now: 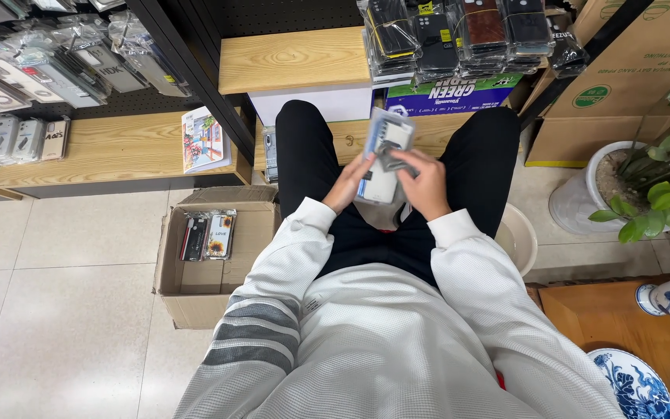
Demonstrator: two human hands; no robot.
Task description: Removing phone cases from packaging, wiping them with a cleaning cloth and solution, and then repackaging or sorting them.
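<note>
Pale floor tiles (63, 233) run beneath wooden shelves (118, 147) hung with packaged phone cases (56, 70). On the floor by the person's left knee, an open cardboard box (188, 299) holds two phone cases (207, 235) lying flat. Above the lap, the left hand (348, 184) and right hand (426, 182) both grip a stack of clear-packaged phone cases (384, 155), fingers curled around its edges. A potted plant (661, 178) stands at right
</note>
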